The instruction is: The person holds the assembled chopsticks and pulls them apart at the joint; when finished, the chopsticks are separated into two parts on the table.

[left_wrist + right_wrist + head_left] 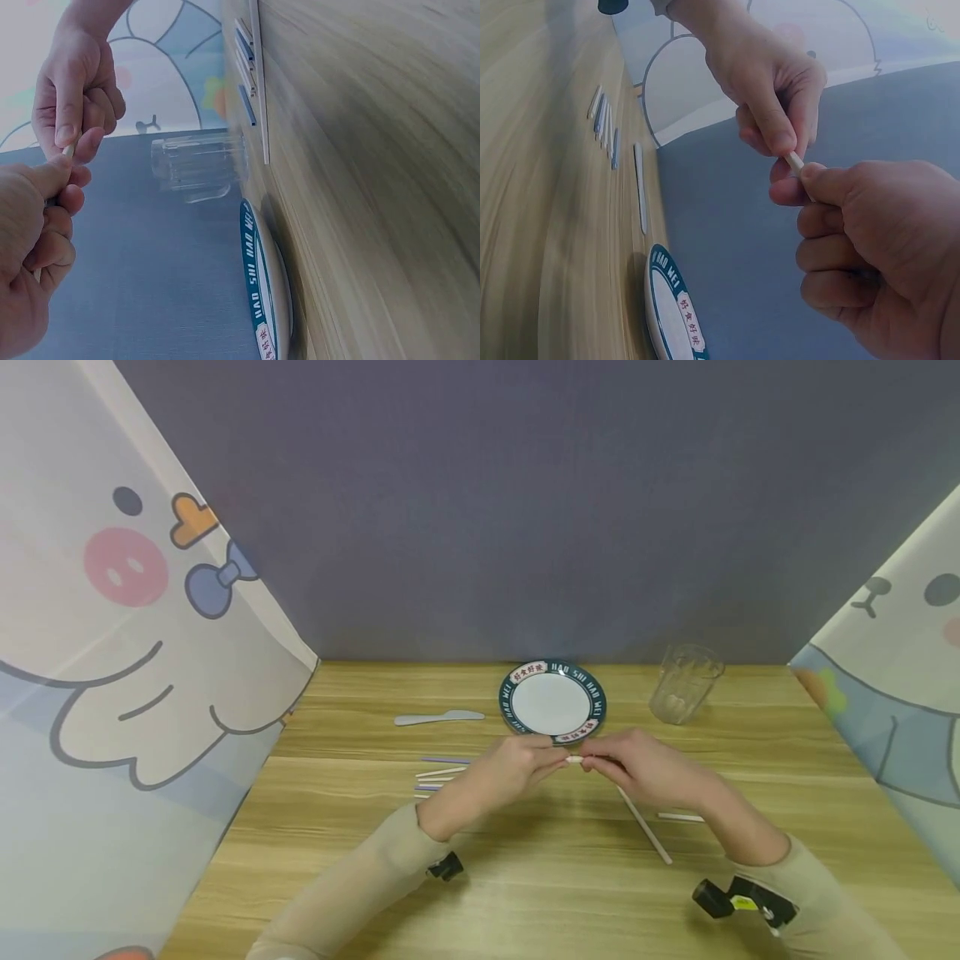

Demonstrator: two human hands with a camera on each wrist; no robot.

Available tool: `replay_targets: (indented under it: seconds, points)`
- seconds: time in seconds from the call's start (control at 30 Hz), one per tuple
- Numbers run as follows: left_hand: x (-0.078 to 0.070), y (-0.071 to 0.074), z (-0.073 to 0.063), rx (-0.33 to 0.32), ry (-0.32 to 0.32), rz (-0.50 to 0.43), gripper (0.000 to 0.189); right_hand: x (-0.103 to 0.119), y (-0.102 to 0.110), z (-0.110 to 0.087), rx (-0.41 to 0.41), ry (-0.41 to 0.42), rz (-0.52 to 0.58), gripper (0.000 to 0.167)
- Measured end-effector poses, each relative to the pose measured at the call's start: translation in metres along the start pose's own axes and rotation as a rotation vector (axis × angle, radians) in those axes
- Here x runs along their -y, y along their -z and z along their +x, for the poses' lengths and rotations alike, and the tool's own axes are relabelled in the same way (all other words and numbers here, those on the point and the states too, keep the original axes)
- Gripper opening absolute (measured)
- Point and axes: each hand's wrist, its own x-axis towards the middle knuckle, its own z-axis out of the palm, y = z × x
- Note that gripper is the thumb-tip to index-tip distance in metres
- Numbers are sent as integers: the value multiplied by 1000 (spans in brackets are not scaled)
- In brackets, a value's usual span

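My left hand [501, 774] and right hand [651, 768] meet in front of the plate, raised above the table. Between their fingertips runs a thin white stick [795, 161], and each hand pinches it with thumb and fingers. Only a short length of the stick shows; the rest is hidden in the hands. The other fingers of my right hand are curled in toward the palm in the right wrist view. Just behind the hands lies a round plate [551, 703] with a dark green lettered rim. A long white stick [647, 828] lies slanted on the table below my right hand.
Several white and purple-blue sticks [438, 774] lie left of my left hand, partly behind the forearm. A pale knife [439, 717] lies beyond them. A clear glass mug [684, 685] stands right of the plate. Another short white stick [679, 817] lies by my right forearm.
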Motion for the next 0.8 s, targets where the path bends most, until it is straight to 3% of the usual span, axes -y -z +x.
replay_targets:
  seconds: [0.33, 0.6, 0.8]
  points:
    - [-1, 1, 1, -10, 19, 38, 11, 3, 5, 4, 21, -38, -18, 17]
    - [1, 6, 3, -14, -10, -36, 11, -2, 9, 4, -5, 47, 6, 19]
    - [2, 8, 3, -30, -22, 12, 11, 0, 10, 6, -24, 50, -9, 18]
